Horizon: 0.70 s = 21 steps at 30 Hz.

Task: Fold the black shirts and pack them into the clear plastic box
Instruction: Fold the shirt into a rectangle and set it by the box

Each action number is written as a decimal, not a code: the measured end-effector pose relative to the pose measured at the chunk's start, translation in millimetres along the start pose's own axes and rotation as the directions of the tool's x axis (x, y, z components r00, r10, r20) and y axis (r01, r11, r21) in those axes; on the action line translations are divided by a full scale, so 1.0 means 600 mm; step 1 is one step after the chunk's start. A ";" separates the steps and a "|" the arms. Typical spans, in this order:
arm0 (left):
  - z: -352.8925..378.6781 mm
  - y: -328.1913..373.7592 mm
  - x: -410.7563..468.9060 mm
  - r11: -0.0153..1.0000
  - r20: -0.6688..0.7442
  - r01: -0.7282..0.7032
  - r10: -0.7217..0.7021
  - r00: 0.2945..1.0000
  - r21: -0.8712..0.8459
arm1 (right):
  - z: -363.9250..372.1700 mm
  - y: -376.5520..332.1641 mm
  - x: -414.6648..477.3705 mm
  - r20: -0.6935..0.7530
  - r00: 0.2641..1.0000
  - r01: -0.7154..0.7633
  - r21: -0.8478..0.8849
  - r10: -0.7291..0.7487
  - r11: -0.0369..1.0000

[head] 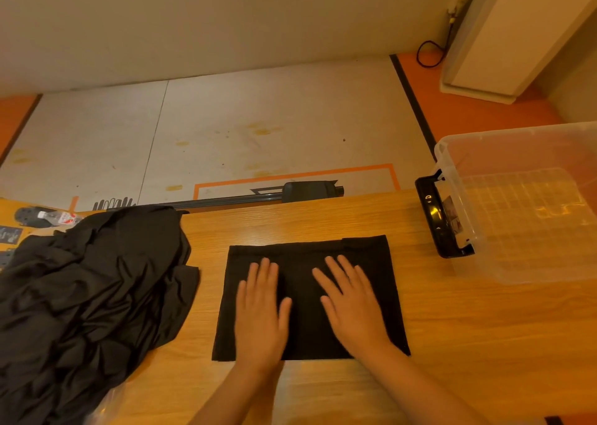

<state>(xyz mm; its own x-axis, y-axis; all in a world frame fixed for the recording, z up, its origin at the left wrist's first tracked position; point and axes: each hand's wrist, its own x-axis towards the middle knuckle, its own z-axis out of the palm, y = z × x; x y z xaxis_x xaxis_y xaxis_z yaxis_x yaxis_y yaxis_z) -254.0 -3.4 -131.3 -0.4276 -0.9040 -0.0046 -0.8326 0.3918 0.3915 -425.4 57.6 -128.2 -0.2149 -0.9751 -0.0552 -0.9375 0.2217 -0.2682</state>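
One shirt (303, 327) is folded into a flat rectangle at mid-table (452, 327). Both hands lie palm-down on it: left hand (260, 311) on its left half, right hand (352, 308) on its right half. Fingers are straight and slightly spread, pressing and gripping nothing. Looks like the final smoothing of this fold.

The box (523, 205) sits at the table's right edge, apart from the shirt, with no lid and nothing inside as far as I can see. Its black handle (433, 218) faces the shirt.

The pile (90, 295) of crumpled black shirts at left is unfolded; I can't tell the count.

Status: early. One shirt is folded, none are packed. Next job is probably lifting this one into the box without the fold slipping, then working through the pile
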 end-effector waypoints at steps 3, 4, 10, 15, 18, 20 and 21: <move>0.043 -0.009 -0.017 0.990 0.107 -0.035 0.020 0.994 0.139 | 0.028 -0.004 0.006 0.128 0.991 0.046 -0.076 -0.036 0.996; 0.047 -0.018 -0.015 0.985 0.108 -0.025 0.006 0.994 0.171 | 0.034 0.001 0.007 0.140 0.990 0.035 -0.095 -0.021 0.995; 0.034 -0.084 -0.017 0.959 0.033 0.097 -0.110 0.993 0.265 | 0.037 0.056 0.009 0.089 0.984 -0.137 -0.150 0.151 0.979; 0.015 -0.109 -0.015 0.958 -0.005 0.217 -0.220 0.975 0.189 | 0.024 0.109 -0.003 0.040 0.949 -0.305 -0.130 0.313 0.943; 0.001 -0.088 -0.002 0.968 -0.068 0.212 -0.205 0.976 0.131 | 0.008 0.098 0.004 -0.053 0.941 -0.336 -0.041 0.334 0.941; 0.000 -0.054 0.008 0.992 -0.023 0.051 -0.049 0.999 0.115 | -0.001 0.058 0.016 -0.081 0.970 -0.231 -0.026 0.228 0.973; 0.005 -0.036 0.012 0.991 0.013 -0.057 0.056 0.998 0.125 | 0.000 0.033 0.021 -0.072 0.988 -0.137 -0.037 0.134 0.990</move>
<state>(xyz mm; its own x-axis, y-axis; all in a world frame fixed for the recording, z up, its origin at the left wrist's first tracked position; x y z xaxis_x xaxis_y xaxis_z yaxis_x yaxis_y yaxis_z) -240.4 -17.9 -142.7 -0.4782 -0.8782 0.0050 -0.8442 0.4612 0.2732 -446.5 49.6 -134.4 -0.3579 -0.9335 -0.0209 -0.9088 0.3534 -0.2219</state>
